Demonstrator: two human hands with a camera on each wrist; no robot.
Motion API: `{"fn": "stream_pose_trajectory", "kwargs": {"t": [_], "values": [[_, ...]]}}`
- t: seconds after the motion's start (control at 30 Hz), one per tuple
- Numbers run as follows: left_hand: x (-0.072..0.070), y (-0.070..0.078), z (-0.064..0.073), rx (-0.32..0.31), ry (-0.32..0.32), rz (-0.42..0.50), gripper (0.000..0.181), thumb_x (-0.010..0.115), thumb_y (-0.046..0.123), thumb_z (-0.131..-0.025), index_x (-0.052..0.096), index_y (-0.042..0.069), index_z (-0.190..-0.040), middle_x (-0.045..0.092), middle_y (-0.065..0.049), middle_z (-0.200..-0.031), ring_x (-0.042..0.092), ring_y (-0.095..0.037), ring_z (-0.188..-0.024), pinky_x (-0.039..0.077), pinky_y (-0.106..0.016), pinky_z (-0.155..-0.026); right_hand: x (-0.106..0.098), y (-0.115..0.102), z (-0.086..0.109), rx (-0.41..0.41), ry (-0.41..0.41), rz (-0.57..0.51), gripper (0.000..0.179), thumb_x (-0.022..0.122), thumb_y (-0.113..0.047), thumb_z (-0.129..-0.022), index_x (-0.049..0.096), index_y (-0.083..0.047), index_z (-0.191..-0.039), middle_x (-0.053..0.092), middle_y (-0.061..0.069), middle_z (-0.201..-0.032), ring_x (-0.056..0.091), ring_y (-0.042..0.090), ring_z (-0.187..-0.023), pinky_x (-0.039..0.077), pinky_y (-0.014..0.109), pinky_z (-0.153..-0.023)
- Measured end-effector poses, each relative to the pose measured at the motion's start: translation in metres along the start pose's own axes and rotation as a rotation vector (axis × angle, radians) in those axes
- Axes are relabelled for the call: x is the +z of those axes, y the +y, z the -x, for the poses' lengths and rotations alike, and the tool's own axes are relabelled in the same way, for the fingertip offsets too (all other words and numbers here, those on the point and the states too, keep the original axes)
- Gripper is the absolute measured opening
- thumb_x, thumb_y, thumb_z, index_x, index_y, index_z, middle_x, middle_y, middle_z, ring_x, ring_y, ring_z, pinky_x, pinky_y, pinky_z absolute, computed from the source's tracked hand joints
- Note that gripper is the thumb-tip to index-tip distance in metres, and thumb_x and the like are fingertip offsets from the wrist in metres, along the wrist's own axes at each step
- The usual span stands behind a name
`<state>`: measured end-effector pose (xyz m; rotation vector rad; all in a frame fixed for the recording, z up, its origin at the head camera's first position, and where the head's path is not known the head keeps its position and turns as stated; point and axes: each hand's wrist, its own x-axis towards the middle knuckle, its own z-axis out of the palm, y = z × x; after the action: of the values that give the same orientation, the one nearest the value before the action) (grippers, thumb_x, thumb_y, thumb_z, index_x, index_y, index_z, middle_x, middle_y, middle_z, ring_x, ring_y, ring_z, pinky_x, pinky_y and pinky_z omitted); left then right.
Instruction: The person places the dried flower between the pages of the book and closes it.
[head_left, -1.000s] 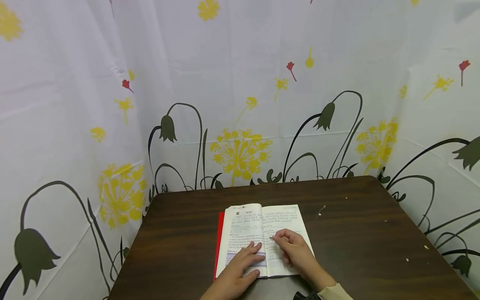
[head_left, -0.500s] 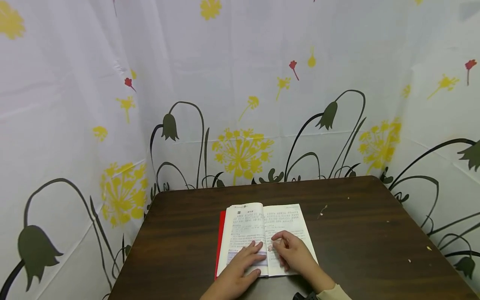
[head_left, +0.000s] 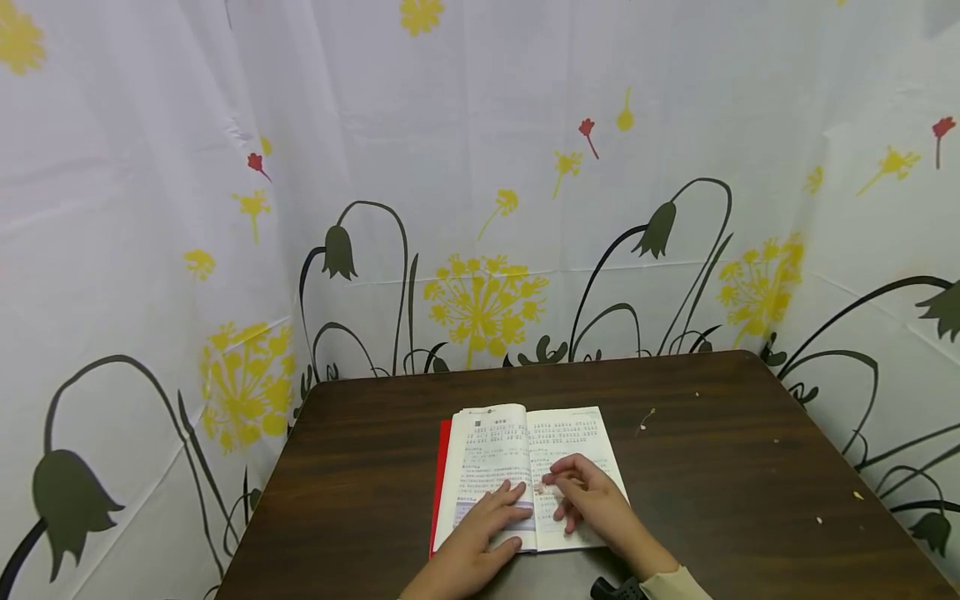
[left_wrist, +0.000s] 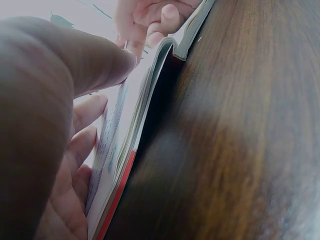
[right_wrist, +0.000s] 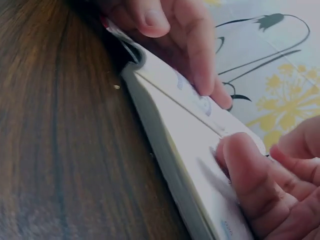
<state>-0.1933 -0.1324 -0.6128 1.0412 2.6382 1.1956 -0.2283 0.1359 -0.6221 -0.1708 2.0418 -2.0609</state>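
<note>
An open book with printed pages and a red cover edge lies on the table. My left hand rests on the lower left page with its fingers spread, the thumb near the bottom edge. Over the right page is my right hand, its fingers bent and the index fingertip near the book's middle fold. Just beside that fingertip shows a small pinkish scrap against the page. In the right wrist view the thumb and index are close together; I cannot tell whether they pinch anything.
Right of the book, a thin dried sprig lies on the brown wooden table. Several tiny pale bits are scattered farther right. Behind the table hangs a white curtain printed with flowers. A dark band shows at my right wrist.
A second ago my right thumb and index were pinched at the page; the fingers have since loosened and shifted slightly. The pinkish scrap now shows beside them. My left hand stays in place.
</note>
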Motion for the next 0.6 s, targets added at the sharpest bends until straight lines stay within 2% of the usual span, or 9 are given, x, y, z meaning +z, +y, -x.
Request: {"fn": "stream_pose_trajectory", "kwargs": {"t": [0.1,0.27,0.37,0.47,0.6], "values": [[0.001,0.000,0.001,0.015,0.007,-0.013,0.038,0.068,0.025,-0.107,0.068,0.020,-0.145,0.049,-0.006,-0.171,0.039,-0.039,-0.162,0.032,-0.054,-0.134,-0.007,-0.001,0.004,-0.009,-0.010,0.004,0.033,0.062,-0.016,-0.111,0.055,0.001,-0.138,0.068,0.025,-0.133,0.071,0.018,-0.075,0.058,0.026,-0.052],[0.003,-0.001,0.000,0.015,0.004,0.008,0.038,0.068,0.025,-0.107,0.068,0.020,-0.145,0.049,-0.005,-0.172,0.039,-0.040,-0.163,0.030,-0.047,-0.136,-0.031,-0.005,0.017,0.045,-0.032,0.107,0.034,0.070,-0.016,-0.106,0.058,0.001,-0.132,0.066,0.016,-0.106,0.066,0.017,-0.069,0.053,0.024,-0.047],[0.005,-0.001,-0.001,0.011,0.000,0.007,0.038,0.068,0.025,-0.107,0.068,0.021,-0.145,0.049,-0.005,-0.172,0.039,-0.039,-0.163,0.030,-0.048,-0.136,-0.047,-0.009,0.027,0.077,-0.084,0.177,0.034,0.072,-0.016,-0.105,0.060,0.001,-0.131,0.066,0.012,-0.101,0.065,0.017,-0.067,0.050,0.024,-0.045],[0.004,-0.001,0.000,-0.001,0.002,0.007,0.038,0.068,0.026,-0.108,0.068,0.023,-0.145,0.048,-0.003,-0.172,0.038,-0.038,-0.163,0.031,-0.049,-0.136,-0.062,-0.011,0.035,0.064,-0.117,0.288,0.032,0.074,-0.015,-0.102,0.066,-0.004,-0.130,0.067,0.010,-0.099,0.062,0.014,-0.062,0.048,0.023,-0.044],[0.002,-0.001,0.000,-0.002,0.009,0.009,0.038,0.068,0.026,-0.108,0.068,0.023,-0.145,0.049,-0.004,-0.172,0.038,-0.039,-0.163,0.030,-0.049,-0.136,-0.085,-0.015,0.042,-0.015,-0.148,0.511,0.034,0.083,-0.014,-0.095,0.072,-0.011,-0.126,0.063,0.004,-0.088,0.054,0.008,-0.063,0.046,0.022,-0.051]]}}
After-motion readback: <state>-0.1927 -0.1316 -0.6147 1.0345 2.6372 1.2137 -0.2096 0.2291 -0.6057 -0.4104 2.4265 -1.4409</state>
